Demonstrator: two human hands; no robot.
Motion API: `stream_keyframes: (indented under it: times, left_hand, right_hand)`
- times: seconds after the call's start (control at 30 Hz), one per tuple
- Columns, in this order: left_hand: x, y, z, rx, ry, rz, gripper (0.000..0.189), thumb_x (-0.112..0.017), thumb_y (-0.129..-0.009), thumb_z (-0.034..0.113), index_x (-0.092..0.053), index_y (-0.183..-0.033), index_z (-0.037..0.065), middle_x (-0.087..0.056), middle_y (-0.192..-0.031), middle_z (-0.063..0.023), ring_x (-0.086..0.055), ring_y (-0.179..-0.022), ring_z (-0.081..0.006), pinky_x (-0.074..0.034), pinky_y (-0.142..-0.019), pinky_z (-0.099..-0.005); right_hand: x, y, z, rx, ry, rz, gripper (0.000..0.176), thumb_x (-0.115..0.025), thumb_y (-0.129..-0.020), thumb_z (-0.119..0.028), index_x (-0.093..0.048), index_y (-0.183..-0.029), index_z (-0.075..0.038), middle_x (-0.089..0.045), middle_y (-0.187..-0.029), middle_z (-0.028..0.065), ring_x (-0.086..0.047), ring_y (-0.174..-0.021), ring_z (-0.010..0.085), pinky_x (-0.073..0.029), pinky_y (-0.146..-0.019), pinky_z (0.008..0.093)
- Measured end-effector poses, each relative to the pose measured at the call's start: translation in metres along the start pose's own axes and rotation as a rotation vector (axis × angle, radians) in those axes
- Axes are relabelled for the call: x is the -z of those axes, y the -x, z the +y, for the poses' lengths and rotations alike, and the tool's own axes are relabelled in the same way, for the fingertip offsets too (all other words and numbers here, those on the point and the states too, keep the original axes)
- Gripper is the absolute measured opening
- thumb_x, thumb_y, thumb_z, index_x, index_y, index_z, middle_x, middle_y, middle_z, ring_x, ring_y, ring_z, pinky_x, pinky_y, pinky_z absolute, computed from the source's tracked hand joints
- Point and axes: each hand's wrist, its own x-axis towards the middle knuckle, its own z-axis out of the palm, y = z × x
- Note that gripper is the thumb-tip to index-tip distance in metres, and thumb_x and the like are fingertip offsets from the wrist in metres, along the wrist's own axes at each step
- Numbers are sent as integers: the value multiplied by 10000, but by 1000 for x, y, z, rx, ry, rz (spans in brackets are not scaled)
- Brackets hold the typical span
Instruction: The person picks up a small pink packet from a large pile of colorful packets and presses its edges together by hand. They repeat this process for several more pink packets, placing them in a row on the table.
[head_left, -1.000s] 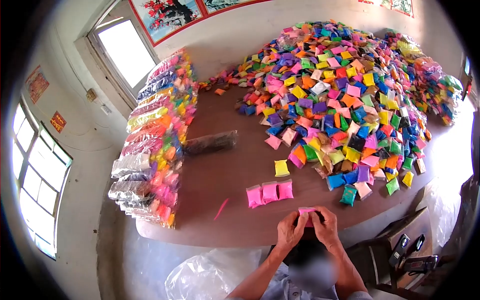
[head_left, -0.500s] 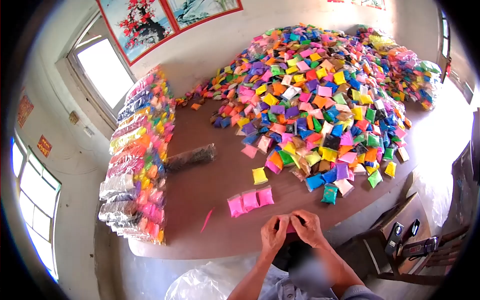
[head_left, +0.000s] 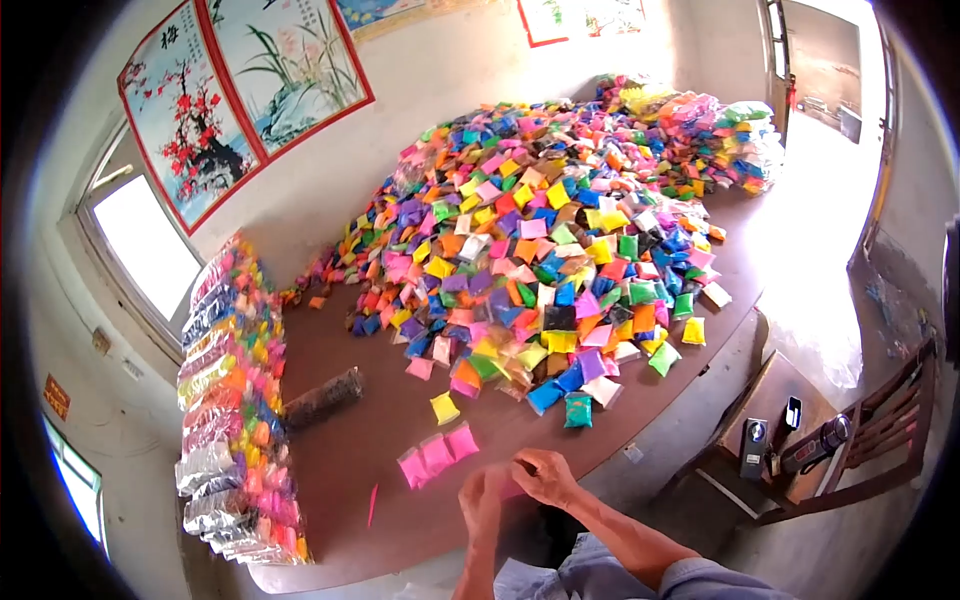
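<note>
Near the table's front edge, my left hand [head_left: 482, 500] is blurred, its fingers too smeared to read. Just right of it my right hand [head_left: 543, 474] has its fingers pinched together, and a bit of pink shows between the two hands. Three joined pink packets [head_left: 438, 454] lie on the brown table a little beyond and left. A thin pink strip [head_left: 373, 505] lies farther left. Behind the pink packets is a yellow packet [head_left: 444, 407], and a teal packet [head_left: 578, 410] lies beyond my right hand.
A large heap of coloured packets [head_left: 530, 230] covers the table's back. Filled clear bags [head_left: 235, 400] are stacked along the left edge. A dark bag [head_left: 323, 398] lies beside them. At right stand a stool [head_left: 790, 420] with a flask [head_left: 815, 445] and a wooden chair [head_left: 890, 430].
The view has turned right, so the scene sits farther left. My hands, earlier touching at the fingertips, are now slightly apart.
</note>
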Motion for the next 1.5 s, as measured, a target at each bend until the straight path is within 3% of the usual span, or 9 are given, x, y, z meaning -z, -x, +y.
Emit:
stream_keyframes:
  times: [0.1, 0.37, 0.4, 0.47, 0.67, 0.97, 1.1, 1.17, 1.5]
  left_hand:
    - [3, -1, 3, 46, 16, 36, 252, -702, -1017, 200, -683, -858, 6, -586, -797, 48, -493, -777, -63, -422, -668, -264]
    - [6, -8, -7, 49, 39, 35, 243, -710, -1010, 217, -689, -866, 22, -546, -762, 52, -463, -748, -68, -384, -643, -278]
    - [8, -8, -8, 49, 40, 43, 243, -710, -1010, 217, -689, -866, 22, -546, -762, 52, -463, -748, -68, -384, -643, -278]
    - [10, -10, -10, 152, 5, -30, 287, -706, -1019, 259, -758, -1113, -7, -732, -986, -17, -632, -917, -124, -521, -817, -305]
    - [7, -16, -25, 78, -91, -45, 296, -706, -1006, 250, -757, -1110, -22, -759, -964, -75, -665, -906, -141, -538, -814, -330]
    - [8, -9, -14, 149, -102, -84, 288, -700, -991, 241, -746, -1060, -34, -750, -917, -113, -682, -890, -162, -540, -820, -344]
    - [6, -6, -2, 203, -147, -106, 267, -676, -1000, 216, -746, -1048, -37, -748, -917, -111, -677, -886, -156, -538, -817, -338]
    - [3, -6, 3, 33, -145, -53, 205, -683, -1031, 217, -723, -985, 22, -618, -801, 32, -513, -763, -66, -433, -645, -264]
    - [2, -6, 6, 182, 7, -1, 233, -692, -1036, 237, -727, -975, 15, -615, -828, 57, -503, -773, -54, -425, -677, -244]
  right_hand:
    - [1, 1, -2, 47, -39, 29, 153, -715, -942, -157, -718, -959, -5, -670, -778, 130, -639, -674, 168, -529, -639, 345]
    - [-6, 0, -2, 156, 68, 63, 152, -692, -943, -185, -722, -955, -36, -714, -862, 180, -709, -798, 406, -561, -684, 428]
    - [-7, 0, 2, 160, 67, 56, 152, -692, -943, -185, -722, -955, -36, -714, -862, 180, -709, -798, 406, -561, -684, 428]
    - [-7, 0, 8, 131, 82, 58, 150, -693, -944, -183, -719, -949, -35, -719, -877, 183, -712, -815, 404, -565, -689, 435]
    - [-5, -1, 1, 137, 66, 47, 157, -695, -952, -185, -730, -959, -32, -714, -849, 178, -716, -754, 365, -561, -663, 416]
    - [-1, -1, -4, 78, 37, 31, 115, -690, -955, -122, -728, -978, -16, -700, -810, 167, -693, -680, 283, -540, -622, 364]
    - [0, -2, -8, 42, 5, 12, 98, -689, -954, -101, -727, -978, -14, -694, -804, 162, -685, -675, 281, -536, -622, 367]
    - [1, -4, -17, 21, 22, 6, 102, -694, -941, -125, -730, -953, -30, -716, -887, 184, -710, -810, 399, -564, -692, 437]
    - [2, -6, -13, -14, 57, 23, 123, -683, -968, -137, -706, -923, -25, -673, -820, 185, -680, -761, 407, -533, -642, 441]
